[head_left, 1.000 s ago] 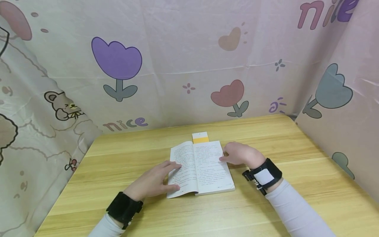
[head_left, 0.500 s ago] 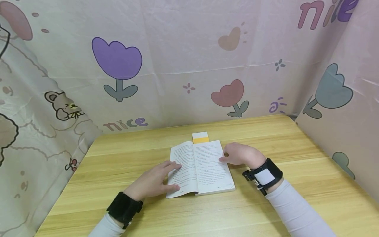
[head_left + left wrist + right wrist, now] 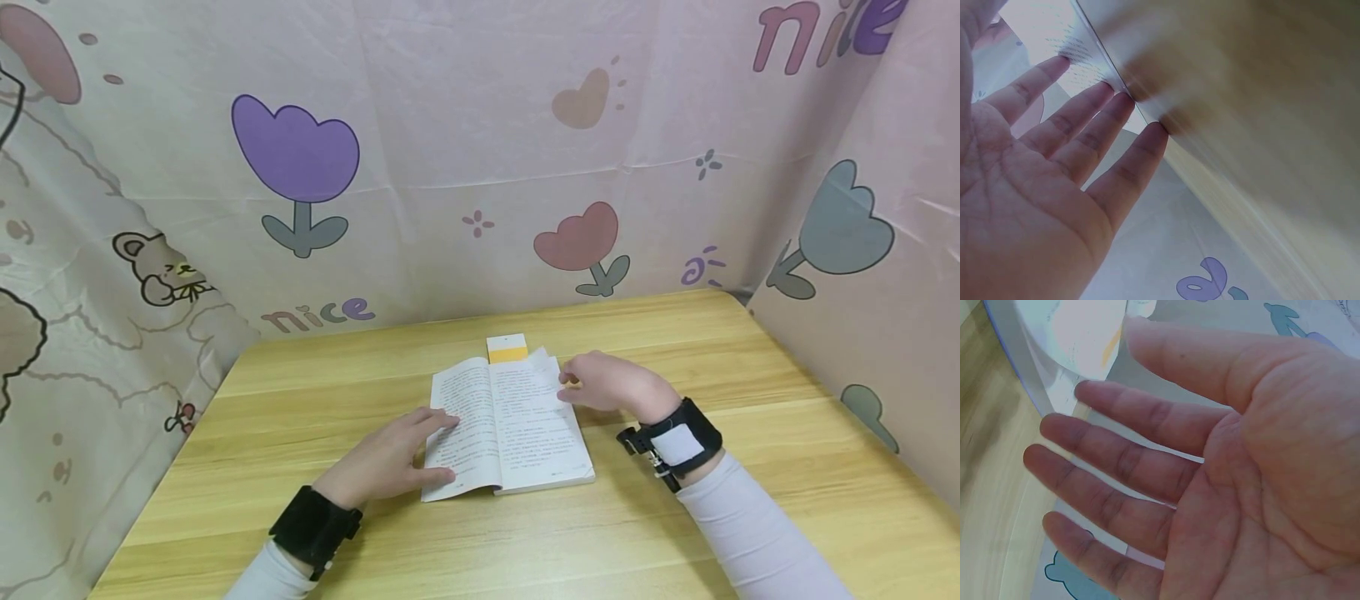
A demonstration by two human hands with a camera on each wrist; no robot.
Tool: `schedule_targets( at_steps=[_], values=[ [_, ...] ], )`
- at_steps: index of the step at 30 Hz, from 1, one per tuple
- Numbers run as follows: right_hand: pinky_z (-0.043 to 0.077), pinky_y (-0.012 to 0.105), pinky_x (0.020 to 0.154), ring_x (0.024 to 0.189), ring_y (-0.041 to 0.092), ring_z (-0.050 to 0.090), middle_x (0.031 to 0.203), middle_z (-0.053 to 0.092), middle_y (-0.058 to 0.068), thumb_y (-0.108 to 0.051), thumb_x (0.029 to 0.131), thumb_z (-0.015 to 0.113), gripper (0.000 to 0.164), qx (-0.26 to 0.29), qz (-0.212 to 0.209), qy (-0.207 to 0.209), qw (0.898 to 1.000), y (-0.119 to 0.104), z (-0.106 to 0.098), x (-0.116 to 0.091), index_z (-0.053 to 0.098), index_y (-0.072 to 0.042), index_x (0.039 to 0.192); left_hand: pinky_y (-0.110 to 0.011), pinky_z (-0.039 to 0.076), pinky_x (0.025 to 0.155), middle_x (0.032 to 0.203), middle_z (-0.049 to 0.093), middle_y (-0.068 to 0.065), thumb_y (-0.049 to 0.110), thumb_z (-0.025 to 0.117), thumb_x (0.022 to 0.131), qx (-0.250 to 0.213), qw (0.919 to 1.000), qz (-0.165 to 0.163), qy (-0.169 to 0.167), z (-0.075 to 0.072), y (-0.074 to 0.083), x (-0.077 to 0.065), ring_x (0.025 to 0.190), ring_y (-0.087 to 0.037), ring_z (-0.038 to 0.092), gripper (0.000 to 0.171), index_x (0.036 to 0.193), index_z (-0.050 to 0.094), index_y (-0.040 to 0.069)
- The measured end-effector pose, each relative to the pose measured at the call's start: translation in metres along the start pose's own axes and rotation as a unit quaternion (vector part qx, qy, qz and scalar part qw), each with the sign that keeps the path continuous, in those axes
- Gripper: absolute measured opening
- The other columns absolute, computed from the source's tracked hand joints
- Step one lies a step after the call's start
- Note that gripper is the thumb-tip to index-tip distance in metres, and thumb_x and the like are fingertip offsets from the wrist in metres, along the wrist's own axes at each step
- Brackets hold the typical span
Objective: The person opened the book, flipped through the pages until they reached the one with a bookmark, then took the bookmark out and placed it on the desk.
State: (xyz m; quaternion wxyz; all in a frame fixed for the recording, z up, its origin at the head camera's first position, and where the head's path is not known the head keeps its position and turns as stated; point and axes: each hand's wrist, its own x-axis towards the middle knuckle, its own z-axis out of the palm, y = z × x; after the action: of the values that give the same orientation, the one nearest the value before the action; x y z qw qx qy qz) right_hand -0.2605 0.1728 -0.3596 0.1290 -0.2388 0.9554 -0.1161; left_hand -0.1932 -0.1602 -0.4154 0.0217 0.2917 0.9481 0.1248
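An open book (image 3: 536,433) with printed pages lies on the table in the head view. My left hand (image 3: 393,458) rests on its left page, fingers extended; in the left wrist view, several fingertips (image 3: 1159,134) lie at the book's edge. At the right page's outer edge is my right hand (image 3: 615,383), its thumb and forefinger apart. A page corner (image 3: 540,358) stands lifted at the top right of the book. In the right wrist view, the thumb (image 3: 1175,353) is by a bright page (image 3: 1079,337), and the other fingers stretch out, slightly bent. Whether the thumb touches that page I cannot tell.
A white and yellow card (image 3: 507,348) sticks out past the book's top edge. The wooden table (image 3: 322,375) runs back to a patterned cloth backdrop (image 3: 435,142), which also hangs at both sides. Each wrist wears a black strap (image 3: 313,529).
My right hand has shifted slightly up and away along the book's right edge, and its thumb and forefinger have parted. The top right page corner has lifted. The left hand has not moved.
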Motion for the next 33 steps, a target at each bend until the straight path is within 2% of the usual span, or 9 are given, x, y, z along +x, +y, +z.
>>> schedule_targets(
  at_steps=[2,5,8,14,19,24,27,33],
  values=[
    [0.049,0.033,0.074,0.084,0.016,0.057,0.099,0.065,0.003,-0.027,0.093,0.064,0.021,-0.004,-0.015,0.013,1.0,0.0,-0.001,0.0,0.067,-0.01,0.105,-0.048,0.039,0.101,0.146,0.042,-0.005,0.063,0.063,0.081,0.0,1.0,0.0,0.001,0.0,0.0,0.0,0.131,-0.026,0.039,0.076,0.144,0.047,0.023],
    [0.044,0.028,0.061,0.069,0.013,0.053,0.079,0.059,-0.001,-0.025,0.092,0.065,0.012,0.002,-0.031,0.029,0.999,-0.001,-0.001,0.002,0.063,-0.013,0.089,-0.048,0.038,0.101,0.146,0.042,-0.005,0.062,0.063,0.081,-0.001,1.0,0.002,0.003,-0.001,0.0,0.0,0.131,-0.027,0.039,0.076,0.144,0.047,0.023],
    [0.034,0.024,0.051,0.057,0.01,0.045,0.064,0.047,-0.003,-0.024,0.092,0.065,0.02,0.002,-0.036,0.044,0.998,-0.001,0.0,0.002,0.057,-0.014,0.077,-0.048,0.038,0.101,0.146,0.042,-0.006,0.062,0.063,0.081,0.001,1.0,0.003,0.004,0.0,0.0,-0.001,0.131,-0.027,0.038,0.076,0.144,0.047,0.022],
    [0.028,0.023,0.048,0.052,0.008,0.039,0.058,0.037,-0.005,-0.02,0.091,0.066,0.029,-0.007,-0.044,0.066,0.997,0.0,0.0,0.001,0.051,-0.014,0.068,-0.046,0.038,0.101,0.146,0.042,-0.006,0.062,0.063,0.081,0.0,1.0,0.008,0.005,0.001,-0.001,0.0,0.131,-0.026,0.039,0.077,0.144,0.046,0.021],
    [0.03,0.022,0.049,0.053,0.008,0.04,0.06,0.04,-0.006,-0.02,0.093,0.063,0.021,-0.004,-0.056,0.07,0.996,0.0,-0.001,0.002,0.056,-0.014,0.075,-0.045,0.038,0.101,0.145,0.043,-0.006,0.061,0.064,0.081,0.004,0.9998,0.015,0.015,0.002,-0.002,0.0,0.13,-0.025,0.04,0.077,0.144,0.047,0.021],
    [0.033,0.022,0.047,0.052,0.007,0.042,0.063,0.048,-0.005,-0.023,0.099,0.054,0.016,0.044,-0.082,0.073,0.993,0.0,-0.003,0.003,0.061,-0.013,0.089,-0.042,0.037,0.102,0.144,0.044,-0.006,0.061,0.064,0.081,-0.001,0.9997,0.014,0.022,0.001,-0.002,-0.001,0.129,-0.022,0.04,0.077,0.142,0.048,0.016],
    [0.035,0.023,0.046,0.051,0.006,0.042,0.065,0.052,-0.005,-0.025,0.102,0.049,0.018,0.07,-0.11,0.085,0.988,-0.001,-0.003,0.005,0.06,-0.012,0.093,-0.04,0.037,0.103,0.143,0.045,-0.006,0.062,0.063,0.081,-0.006,0.9996,0.014,0.024,0.001,-0.001,-0.001,0.129,-0.021,0.041,0.078,0.14,0.05,0.013],
    [0.043,0.023,0.051,0.06,0.007,0.05,0.074,0.057,-0.004,-0.025,0.1,0.053,0.011,0.102,-0.178,0.122,0.971,-0.008,0.002,0.01,0.052,-0.015,0.097,-0.041,0.038,0.102,0.144,0.044,-0.008,0.064,0.062,0.081,-0.006,0.9993,0.02,0.032,0.0,-0.001,-0.001,0.129,-0.023,0.041,0.079,0.139,0.051,0.01]
  ],
)
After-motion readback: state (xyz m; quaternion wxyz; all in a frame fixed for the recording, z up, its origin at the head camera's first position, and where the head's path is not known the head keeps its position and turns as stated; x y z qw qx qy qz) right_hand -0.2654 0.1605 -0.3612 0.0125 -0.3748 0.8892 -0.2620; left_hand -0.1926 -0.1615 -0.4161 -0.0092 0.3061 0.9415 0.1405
